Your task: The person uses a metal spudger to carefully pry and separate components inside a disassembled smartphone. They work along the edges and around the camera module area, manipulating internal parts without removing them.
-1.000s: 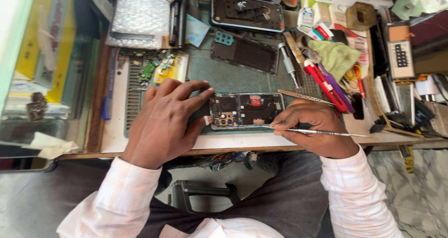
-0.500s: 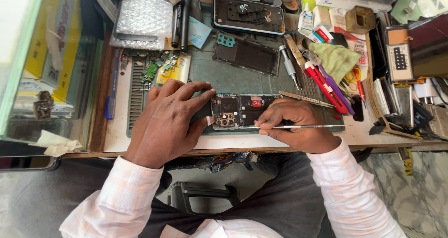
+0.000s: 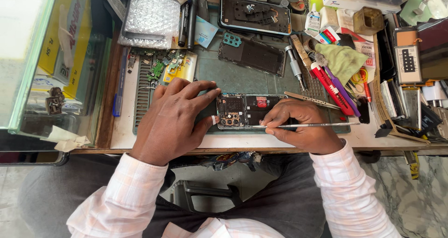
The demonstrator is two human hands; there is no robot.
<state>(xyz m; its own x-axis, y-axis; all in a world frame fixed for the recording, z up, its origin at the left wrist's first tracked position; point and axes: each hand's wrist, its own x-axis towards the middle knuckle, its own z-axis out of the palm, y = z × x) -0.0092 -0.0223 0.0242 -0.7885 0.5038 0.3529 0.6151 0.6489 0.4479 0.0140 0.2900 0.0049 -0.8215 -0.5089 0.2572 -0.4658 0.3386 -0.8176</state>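
Both hands are held low, side by side.
The left hand [image 3: 170, 121] is laid flat, fingers spread; the right hand [image 3: 301, 128] is curled in a pinch.

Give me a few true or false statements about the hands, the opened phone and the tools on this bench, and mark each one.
1. The left hand rests on the end of the opened phone. True.
2. The right hand holds a red screwdriver. False: it holds a thin metal tool.
3. A second phone body lies at the far side of the bench. True.
4. The tweezers are gripped in the left hand. False: they lie on the mat beside the right hand.
5. The green cloth covers the opened phone. False: it lies among tools to the right.
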